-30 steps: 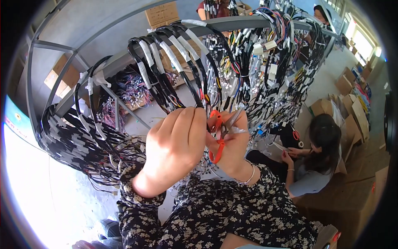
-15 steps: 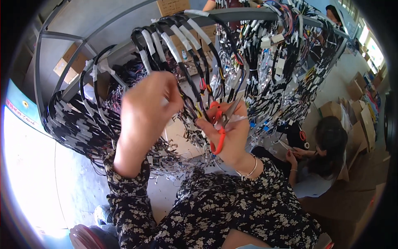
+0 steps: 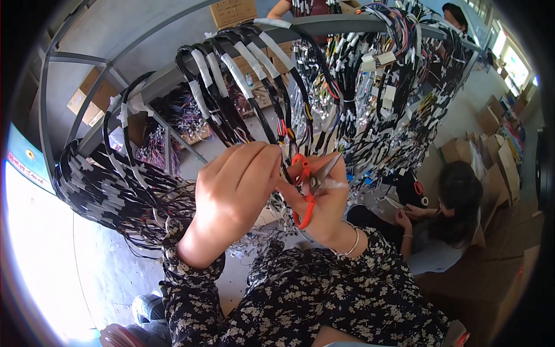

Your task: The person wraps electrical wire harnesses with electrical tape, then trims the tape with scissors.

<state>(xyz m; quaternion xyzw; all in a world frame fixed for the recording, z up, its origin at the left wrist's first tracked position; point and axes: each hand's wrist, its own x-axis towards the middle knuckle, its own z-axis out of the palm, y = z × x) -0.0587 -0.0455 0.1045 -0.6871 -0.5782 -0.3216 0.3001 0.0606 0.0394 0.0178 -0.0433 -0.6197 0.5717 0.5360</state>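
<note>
Black wire harnesses (image 3: 234,72) with white tape wraps hang over a grey metal rail (image 3: 347,24) in front of me. My right hand (image 3: 329,202) holds red-handled scissors (image 3: 308,211) against its palm, blades pointing up and to the right. A scrap of clear, whitish material lies by those fingers. Beside it, my left hand (image 3: 234,194) is closed in a pinch, its fingertips close to the right thumb at the coloured wires (image 3: 281,130) of one harness. Whatever the left fingertips grip is hidden behind them.
More harnesses crowd the rack at left (image 3: 95,188) and hang densely at right (image 3: 399,110). A seated co-worker (image 3: 459,191) works low on the right, near opened cardboard boxes (image 3: 457,151). Other people stand beyond the rail. Cartons (image 3: 231,11) sit behind the frame.
My left hand has come down and to the right, from raised and blurred to beside the right hand at the wires. The right hand keeps the scissors, nearly in place.
</note>
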